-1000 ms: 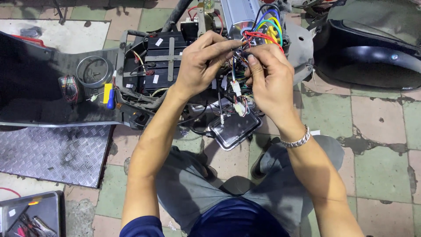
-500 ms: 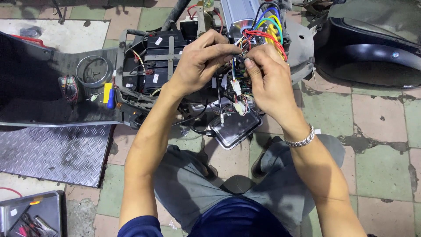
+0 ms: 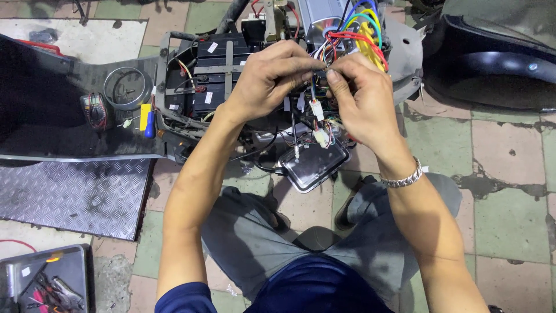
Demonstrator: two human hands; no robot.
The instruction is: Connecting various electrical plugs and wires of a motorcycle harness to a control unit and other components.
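Wire bundle (image 3: 317, 65): thin multicoloured leads, held between both hands above the open belly of a stripped scooter. Long axis runs roughly vertical in the view, from the silver controller box (image 3: 327, 14) at the top down toward the person. Lower ends hang free, each ending in a small white connector (image 3: 317, 109); a second white plug (image 3: 322, 137) dangles just below it.

Left hand (image 3: 269, 78): fingers curled tight, thumb and forefinger pinched on the bundle at its upper part. Right hand (image 3: 362, 98): likewise closed, fingertips pressed on the same wires, meeting the left hand's fingertips. What exactly lies between the fingertips cannot be told; the knuckles cover it. A metal bracelet (image 3: 403, 178) sits on the right wrist.

Surroundings: thick red, yellow, blue and green cables (image 3: 365, 29) loop from the controller box just above the right hand. Left of the hands, a black battery pack (image 3: 217, 69) sits in a metal frame. Below the dangling connectors, a dark rectangular cover (image 3: 313, 167) lies on the tiled floor (image 3: 509, 191). A round gauge (image 3: 127, 88) sits in the black scooter panel (image 3: 40, 110) at far left, near a blue and yellow tool handle (image 3: 148, 119). A chequer-plate sheet (image 3: 72, 194) lies beneath it; a tray of hand tools (image 3: 43, 284) sits at the bottom left. A dark body shell (image 3: 492, 64) rests at upper right.
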